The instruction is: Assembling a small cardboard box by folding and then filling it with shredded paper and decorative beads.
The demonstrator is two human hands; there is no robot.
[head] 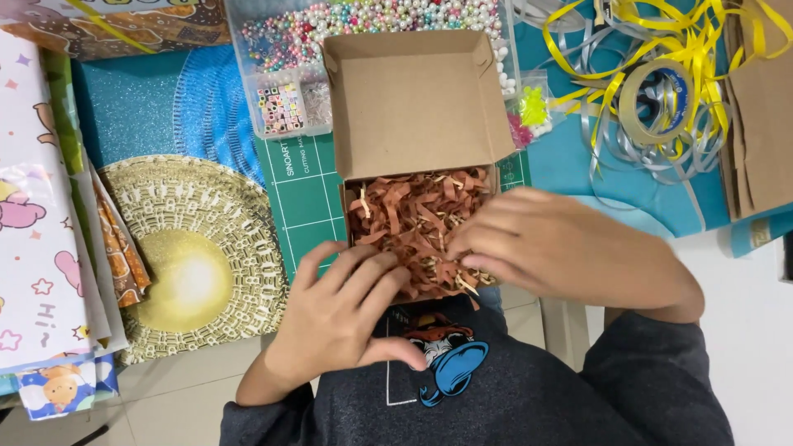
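A brown cardboard box (417, 99) lies open on a green cutting mat (306, 198), its lid flap standing up at the back. The box is filled with brown shredded paper (413, 219). My left hand (343, 310) rests on the box's near left corner, fingers spread over the shreds. My right hand (553, 244) lies across the near right side, its fingertips pressed into the shredded paper. Neither hand visibly grips a separate object.
A clear bead organiser (285, 49) with pearls and letter beads sits behind the box. A gold doily plate (194, 248) lies left, patterned paper sheets (37, 231) further left. Yellow and silver ribbons with a tape roll (652, 95) and brown paper bags (764, 116) are at right.
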